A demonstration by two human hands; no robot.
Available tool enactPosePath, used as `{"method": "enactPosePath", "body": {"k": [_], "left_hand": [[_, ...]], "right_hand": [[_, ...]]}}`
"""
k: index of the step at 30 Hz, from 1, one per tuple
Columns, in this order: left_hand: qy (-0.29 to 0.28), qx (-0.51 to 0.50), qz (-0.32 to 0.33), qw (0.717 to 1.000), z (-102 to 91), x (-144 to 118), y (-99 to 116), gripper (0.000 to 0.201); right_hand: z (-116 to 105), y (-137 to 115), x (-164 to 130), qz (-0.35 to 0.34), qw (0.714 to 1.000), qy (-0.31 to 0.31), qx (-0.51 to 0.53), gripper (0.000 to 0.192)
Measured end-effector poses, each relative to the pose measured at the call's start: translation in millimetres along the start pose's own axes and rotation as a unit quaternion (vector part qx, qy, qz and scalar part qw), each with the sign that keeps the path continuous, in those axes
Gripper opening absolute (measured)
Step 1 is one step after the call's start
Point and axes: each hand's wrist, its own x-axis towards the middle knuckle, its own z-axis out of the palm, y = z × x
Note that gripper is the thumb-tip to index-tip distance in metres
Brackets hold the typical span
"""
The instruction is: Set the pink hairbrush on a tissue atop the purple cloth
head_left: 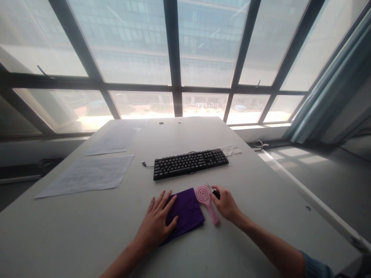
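Note:
My left hand (158, 220) lies flat with its fingers spread on the left part of a folded purple cloth (188, 212). Just right of the cloth is a pink hairbrush (203, 194), its round head away from me and its handle slanting toward me. Beside the brush, my right hand (225, 202) is closed on a small black object with a thin metal tip (216, 194). Its exact kind is too small to make out, and the fingers partly cover it.
Beyond the cloth lies a black keyboard (189, 165) with its cable plug (144, 164) at the left. A crumpled whitish item (233, 150) sits at its right end. Printed sheets (89, 173) cover part of the white table (249, 247) at the left. Windows rise behind.

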Motion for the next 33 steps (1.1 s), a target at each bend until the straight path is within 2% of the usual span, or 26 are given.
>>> {"method": "enactPosePath", "body": {"k": [2,4,6,7,10,13,16,22,25,28,30,33], "left_hand": [[0.04,-0.044,-0.023,0.998,-4.2,10.3,-7.4,0.062],[0.107,-0.111,-0.084,0.985,-8.9,30.8,-20.9,0.06],[0.168,-0.182,-0.175,0.953,-12.1,58.9,-38.6,0.061],[0.182,-0.223,-0.23,0.93,-12.7,73.7,-47.7,0.062],[0.19,-0.251,-0.287,0.905,-11.8,109.7,-68.7,0.057],[0.193,-0.259,-0.295,0.899,-10.2,119.1,-75.3,0.054],[0.203,-0.253,-0.315,0.892,-11.8,97.4,-72.4,0.065],[0.201,-0.249,-0.312,0.894,-17.8,6.9,-63.3,0.074],[0.194,-0.25,-0.299,0.9,-16.5,-21.4,-60.8,0.074],[0.193,-0.228,-0.285,0.911,-12.8,-27.2,-58.6,0.075],[0.204,-0.189,-0.261,0.924,-10.3,-24.5,-55.8,0.074],[0.238,-0.111,-0.197,0.945,-8.2,-20.8,-50.5,0.07]], "right_hand": [[-14.4,15.9,28.3,0.004,0.998,0.056,0.007,0.033],[-30.8,32.2,65.9,0.041,0.993,0.114,-0.005,0.038],[-44.5,46.8,106.5,0.097,0.982,0.163,-0.021,0.045],[-49.2,52.9,125.3,0.115,0.977,0.176,-0.027,0.048],[-52.4,64.5,165.3,0.154,0.972,0.176,-0.033,0.048],[-43.9,66.6,173.6,0.174,0.972,0.153,-0.031,0.044],[-34.0,63.0,152.2,0.158,0.979,0.127,-0.022,0.045],[-25.4,61.1,62.3,0.087,0.993,0.073,0.029,0.054],[-28.2,66.9,33.9,0.054,0.994,0.074,0.063,0.056],[-37.4,72.3,42.7,0.054,0.997,0.056,0.015,0.054],[-46.4,75.5,70.0,0.073,0.994,0.054,-0.056,0.052],[-59.9,81.2,128.2,0.088,0.985,0.073,-0.127,0.047]]}}
